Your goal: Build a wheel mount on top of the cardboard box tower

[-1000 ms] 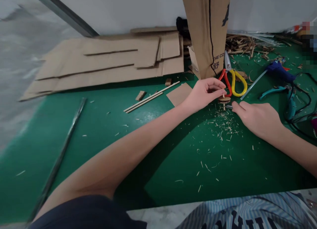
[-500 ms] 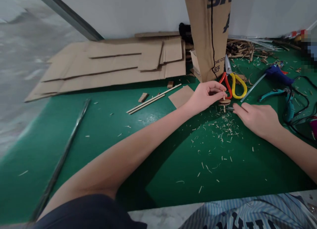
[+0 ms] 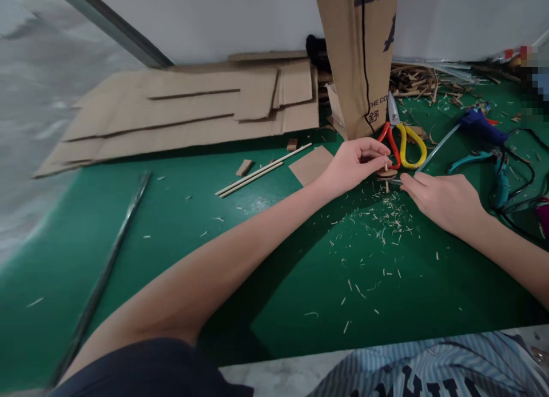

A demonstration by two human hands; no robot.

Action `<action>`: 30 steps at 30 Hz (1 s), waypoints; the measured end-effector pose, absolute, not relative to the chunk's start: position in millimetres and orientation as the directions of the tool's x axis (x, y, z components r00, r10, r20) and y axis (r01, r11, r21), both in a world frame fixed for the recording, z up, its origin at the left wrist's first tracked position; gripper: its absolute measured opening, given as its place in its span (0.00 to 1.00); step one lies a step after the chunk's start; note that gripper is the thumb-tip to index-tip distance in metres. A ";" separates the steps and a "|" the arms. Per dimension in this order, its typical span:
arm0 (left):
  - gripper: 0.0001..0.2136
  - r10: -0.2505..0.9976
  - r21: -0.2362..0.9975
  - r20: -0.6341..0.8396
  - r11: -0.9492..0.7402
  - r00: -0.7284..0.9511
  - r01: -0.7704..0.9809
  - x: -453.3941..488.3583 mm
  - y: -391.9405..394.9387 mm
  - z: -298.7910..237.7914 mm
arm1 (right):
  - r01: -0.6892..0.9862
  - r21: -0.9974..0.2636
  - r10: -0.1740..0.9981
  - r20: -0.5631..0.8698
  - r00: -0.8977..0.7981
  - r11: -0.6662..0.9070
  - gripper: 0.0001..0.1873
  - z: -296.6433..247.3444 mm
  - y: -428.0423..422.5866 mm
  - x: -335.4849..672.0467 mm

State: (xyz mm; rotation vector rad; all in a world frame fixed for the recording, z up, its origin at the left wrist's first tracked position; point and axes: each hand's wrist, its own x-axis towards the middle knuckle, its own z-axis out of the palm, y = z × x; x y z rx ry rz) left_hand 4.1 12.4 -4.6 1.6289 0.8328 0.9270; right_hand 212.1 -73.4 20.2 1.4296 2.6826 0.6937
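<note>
My left hand [image 3: 354, 163] pinches a thin wooden peg [image 3: 387, 167] between thumb and fingertips. A small round wooden disc [image 3: 386, 173] sits on the peg just below my fingers. My right hand [image 3: 441, 203] lies low beside the disc, closed around a small grey metal tool [image 3: 394, 181]. Only the tool's tip shows, pointing at the disc; my fingers hide the rest. Just behind both hands lie scissors with red and yellow handles [image 3: 400, 145], close to but apart from my left hand.
A blue glue gun [image 3: 478, 122], teal pliers [image 3: 500, 177] and black cables lie to the right on the green mat [image 3: 300, 305]. Wood shavings are scattered around. Cardboard sheets [image 3: 171, 116], an upright cardboard piece [image 3: 358, 54] and a long metal rod [image 3: 103, 271] lie further left.
My right hand has shifted slightly toward the disc, bringing the metal tip a little closer. My left hand still pinches the peg, and the view has moved only slightly.
</note>
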 end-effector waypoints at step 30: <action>0.06 0.871 0.961 0.152 -0.241 0.467 0.137 4.6 7.7 -1.1 | 0.770 0.375 0.804 0.097 -0.587 0.516 0.18 21.0 -83.7 206.5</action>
